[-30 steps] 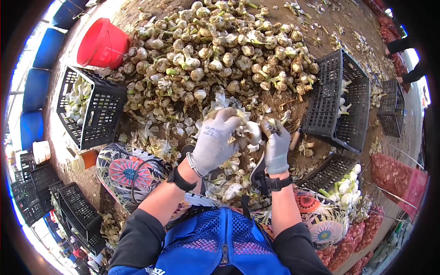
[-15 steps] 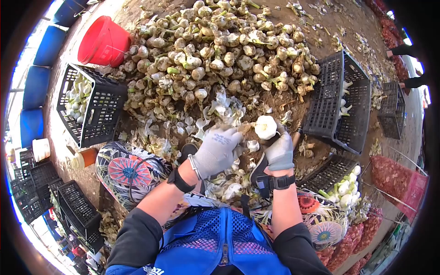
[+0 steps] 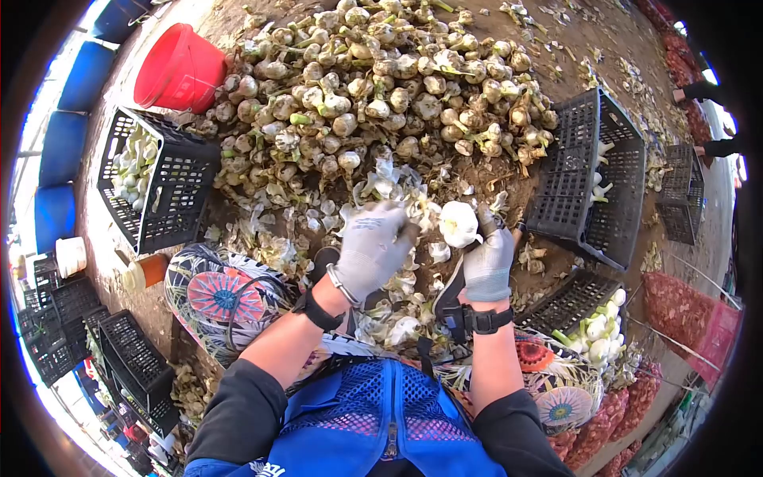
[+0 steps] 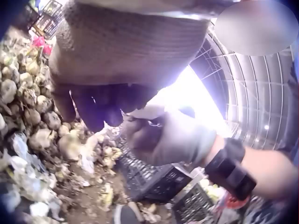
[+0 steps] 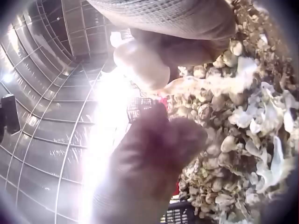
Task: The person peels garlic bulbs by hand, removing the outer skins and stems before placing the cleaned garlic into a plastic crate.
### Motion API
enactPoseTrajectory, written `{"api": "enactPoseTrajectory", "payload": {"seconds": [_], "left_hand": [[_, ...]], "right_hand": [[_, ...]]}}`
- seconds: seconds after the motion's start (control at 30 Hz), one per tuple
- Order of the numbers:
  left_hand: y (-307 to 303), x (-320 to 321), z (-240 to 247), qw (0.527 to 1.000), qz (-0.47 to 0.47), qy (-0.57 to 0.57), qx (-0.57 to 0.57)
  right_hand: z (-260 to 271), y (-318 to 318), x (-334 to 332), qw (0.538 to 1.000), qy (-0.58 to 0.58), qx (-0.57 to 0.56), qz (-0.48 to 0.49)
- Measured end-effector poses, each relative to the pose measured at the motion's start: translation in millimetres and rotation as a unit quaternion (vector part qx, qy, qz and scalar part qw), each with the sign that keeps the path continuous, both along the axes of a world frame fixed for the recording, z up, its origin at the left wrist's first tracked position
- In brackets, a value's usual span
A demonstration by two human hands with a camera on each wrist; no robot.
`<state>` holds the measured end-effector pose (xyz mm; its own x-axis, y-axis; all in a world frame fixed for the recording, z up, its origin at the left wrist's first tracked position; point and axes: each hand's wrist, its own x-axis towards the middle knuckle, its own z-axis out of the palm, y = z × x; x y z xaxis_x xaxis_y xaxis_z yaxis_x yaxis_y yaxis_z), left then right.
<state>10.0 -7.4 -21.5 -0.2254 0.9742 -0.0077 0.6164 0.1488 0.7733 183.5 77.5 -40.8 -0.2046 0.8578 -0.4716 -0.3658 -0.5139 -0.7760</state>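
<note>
The right hand (image 3: 487, 266) pinches a white garlic bulb (image 3: 458, 224). Left of it, the left hand (image 3: 372, 253) has curled fingers; I cannot tell whether they pinch anything.

Brown flr. (image 3: 497, 36), ribbed wall (image 4: 261, 86), v. bright lt. (image 4: 189, 93)

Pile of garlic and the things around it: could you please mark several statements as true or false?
1. The right hand holds a white garlic bulb. True.
2. The bucket beside the pile is blue. False: the bucket is red.
3. The left hand wears a glove. True.
4. The crate on the person's left has nothing in it. False: that crate holds pale bulbs.
5. Loose peels lie on the ground. True.
</note>
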Motion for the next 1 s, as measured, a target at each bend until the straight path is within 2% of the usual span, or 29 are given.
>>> {"api": "enactPoseTrajectory", "payload": {"seconds": [0.03, 0.07, 0.1, 0.13, 0.17, 0.2, 0.23, 0.3, 0.37, 0.43, 0.47, 0.5, 0.53, 0.57, 0.6, 0.63, 0.67, 0.7, 0.73, 0.77, 0.8, 0.83, 0.87, 0.9, 0.97, 1.0], "left_hand": [[1, -3, -2, 0.997, 0.031, 0.042, 0.049], [3, -6, 11, 0.999, 0.034, -0.009, 0.026], [7, -7, 22, 0.999, 0.033, -0.009, 0.025], [10, -9, 33, 0.985, 0.023, -0.156, -0.074], [12, -10, 37, 0.939, 0.012, -0.298, -0.169], [14, -3, 17, 0.948, -0.019, -0.308, -0.083], [9, -2, 0, 0.960, -0.048, -0.256, -0.100], [14, -1, 16, 0.935, -0.045, -0.237, -0.259], [11, 5, 21, 0.929, -0.042, -0.272, -0.247], [5, 14, 21, 0.920, -0.039, -0.307, -0.238], [3, 19, 21, 0.940, -0.115, -0.270, -0.171], [1, 23, 20, 0.949, -0.189, -0.230, -0.102], [2, 26, 22, 0.950, -0.206, -0.200, -0.121], [-1, 26, 14, 0.950, -0.205, -0.201, -0.122], [-5, 23, 2, 0.962, -0.210, -0.148, -0.096], [-7, 20, -6, 0.970, -0.214, -0.094, -0.070], [-6, 17, -5, 0.965, -0.161, -0.152, -0.139], [-2, 14, -4, 0.964, -0.162, -0.153, -0.142], [3, 12, -3, 0.967, -0.094, -0.167, -0.170], [6, 9, -4, 0.964, -0.024, -0.178, -0.198], [4, 7, -18, 0.966, 0.011, -0.179, -0.187], [5, 5, -20, 0.966, 0.011, -0.175, -0.191], [7, 2, -19, 0.956, 0.043, -0.192, -0.219], [10, -1, -17, 0.943, 0.075, -0.209, -0.247], [16, -5, -17, 0.940, 0.077, -0.202, -0.265], [16, -6, -22, 0.940, 0.082, -0.211, -0.258]], "right_hand": [[-5, 2, 7, 0.993, -0.086, 0.070, 0.030], [-8, 2, 11, 0.991, -0.090, 0.093, 0.035], [2, 1, 8, 0.991, -0.090, 0.092, 0.035], [13, 1, 3, 0.991, -0.104, 0.075, 0.045], [21, 0, -2, 0.990, -0.118, 0.059, 0.056], [23, -2, -7, 0.985, -0.120, 0.087, 0.092], [22, -4, -10, 0.975, -0.148, 0.120, 0.110], [27, -1, -11, 0.941, -0.222, 0.213, 0.142], [25, 2, -8, 0.953, -0.204, 0.180, 0.136], [6, 9, -2, 0.868, -0.340, 0.352, 0.087], [3, 15, 2, 0.866, -0.370, 0.330, 0.063], [8, 25, 7, 0.819, -0.458, 0.343, 0.025], [17, 39, 13, 0.872, -0.403, 0.272, -0.064], [11, 60, 37, 0.886, -0.349, 0.264, -0.155], [11, 84, 56, 0.879, -0.315, 0.258, -0.249], [14, 104, 78, 0.897, -0.212, 0.216, -0.321], [4, 118, 113, 0.918, -0.158, 0.140, -0.335], [-2, 127, 118, 0.918, -0.162, 0.125, -0.340], [-16, 134, 117, 0.914, -0.214, 0.116, -0.324], [-15, 135, 86, 0.909, -0.263, 0.105, -0.307], [-33, 126, 62, 0.904, -0.325, 0.223, -0.166], [-31, 126, 17, 0.923, -0.305, 0.187, -0.142], [-56, 130, -4, 0.929, -0.310, 0.201, 0.002], [-91, 131, -37, 0.884, -0.379, 0.253, 0.101], [-142, 133, -87, 0.726, -0.499, 0.432, 0.193], [-158, 136, -96, 0.696, -0.522, 0.403, 0.283]]}}
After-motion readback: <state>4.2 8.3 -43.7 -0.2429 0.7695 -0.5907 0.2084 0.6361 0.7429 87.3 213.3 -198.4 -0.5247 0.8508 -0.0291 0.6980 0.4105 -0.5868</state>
